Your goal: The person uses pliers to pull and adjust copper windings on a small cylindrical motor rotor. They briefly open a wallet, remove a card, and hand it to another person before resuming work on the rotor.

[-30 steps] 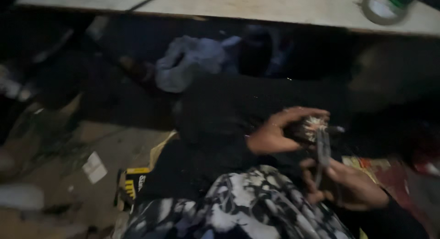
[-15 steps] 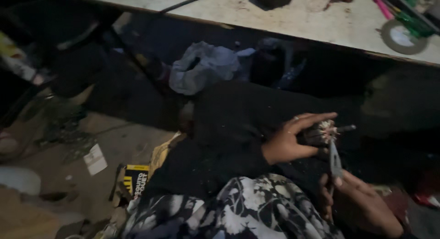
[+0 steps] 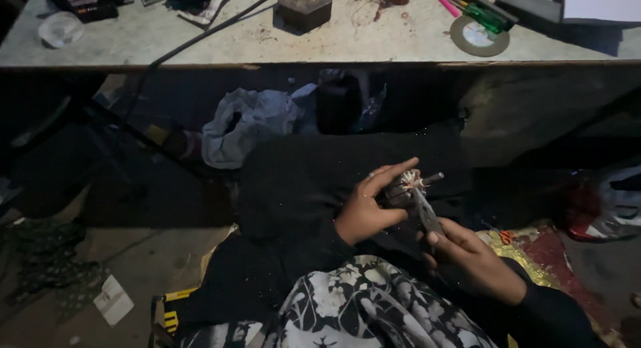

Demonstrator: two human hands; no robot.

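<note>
We see our left hand [image 3: 366, 211] wrapped around a small dark cylindrical motor part with a pale and coppery frayed winding at its end [image 3: 404, 186]. The fingers [image 3: 390, 174] curl over its top and the thumb presses from below, so the grip is closed on it. The part sits low in the frame, over our lap, in front of a black cloth [image 3: 314, 181] draped across our knees. Its long axis runs from lower left to upper right, and a short thin metal shaft [image 3: 433, 178] sticks out of the end pointing up and to the right, away from us.

Our right hand [image 3: 474, 258] lies just below and to the right, its fingers closed around the handles of slim metal pliers [image 3: 422, 211]. The pliers' long axis runs up and to the left, with the tip meeting the frayed winding. We cannot tell whether the tip is biting the wire or only touching it.

A black-and-white floral garment [image 3: 360, 308] covers our lap beneath both hands. Beyond the knees a crumpled grey cloth [image 3: 247, 124] lies on the floor under the pale, scuffed counter [image 3: 220, 44]. On the counter stand a dark hexagonal block [image 3: 305, 6] and a round disc [image 3: 479, 35], well apart from our hands.
</note>
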